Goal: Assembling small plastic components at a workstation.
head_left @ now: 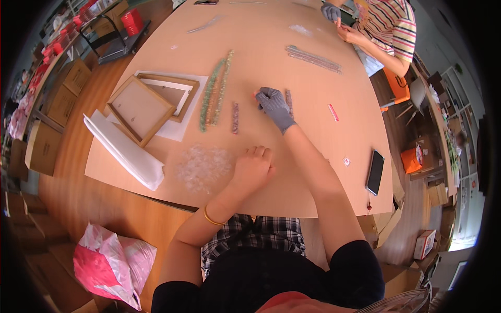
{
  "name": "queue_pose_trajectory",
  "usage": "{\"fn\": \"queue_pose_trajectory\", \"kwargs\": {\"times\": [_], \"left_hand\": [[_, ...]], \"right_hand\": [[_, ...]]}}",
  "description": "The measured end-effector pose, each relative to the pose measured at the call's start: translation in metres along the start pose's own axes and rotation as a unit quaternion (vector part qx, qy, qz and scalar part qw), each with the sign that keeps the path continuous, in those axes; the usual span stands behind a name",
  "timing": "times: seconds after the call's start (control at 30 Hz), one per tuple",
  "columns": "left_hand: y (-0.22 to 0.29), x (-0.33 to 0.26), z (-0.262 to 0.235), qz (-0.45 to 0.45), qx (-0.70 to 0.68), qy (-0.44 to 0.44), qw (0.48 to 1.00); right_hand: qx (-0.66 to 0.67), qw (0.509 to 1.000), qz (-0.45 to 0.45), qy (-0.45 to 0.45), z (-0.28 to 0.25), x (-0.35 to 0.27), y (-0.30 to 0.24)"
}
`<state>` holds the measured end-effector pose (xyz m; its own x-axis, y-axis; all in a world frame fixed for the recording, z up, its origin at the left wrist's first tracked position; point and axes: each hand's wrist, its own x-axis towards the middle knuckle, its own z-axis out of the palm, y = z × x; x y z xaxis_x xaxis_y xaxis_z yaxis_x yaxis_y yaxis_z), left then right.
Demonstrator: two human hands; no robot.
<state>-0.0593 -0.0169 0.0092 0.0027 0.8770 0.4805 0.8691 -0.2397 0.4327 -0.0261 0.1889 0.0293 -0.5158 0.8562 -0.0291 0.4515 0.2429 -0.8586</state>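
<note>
My left hand is bare and curled into a loose fist on the near part of the table. Its palm side is hidden. Just left of it lies a pile of small clear plastic pieces. Farther forward, my right hand wears a grey knit glove, with its fingers bent together. What they pinch, if anything, is too small to make out. A short purplish beaded strand lies at the glove's right side. Another short dark strand is to its left, beside long green strands and yellowish strands.
Two wooden frames overlap on white sheets at left, above a folded white wrap. A phone lies near the right edge, with a small red-and-white packet beyond. Across the table, another person works near more bundled strands.
</note>
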Motion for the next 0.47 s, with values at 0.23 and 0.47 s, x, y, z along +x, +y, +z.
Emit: {"fn": "queue_pose_trajectory", "kwargs": {"times": [0.23, 0.47], "left_hand": [[-0.019, -0.006, -0.019, -0.083, 0.083, 0.011, 0.993], [-0.022, -0.003, -0.008, -0.139, 0.08, 0.002, 0.987]], "right_hand": [[-0.091, 0.962, -0.257, 0.011, -0.04, -0.165, -0.002], [0.292, 0.933, -0.149, 0.149, -0.123, -0.212, 0.1]]}}
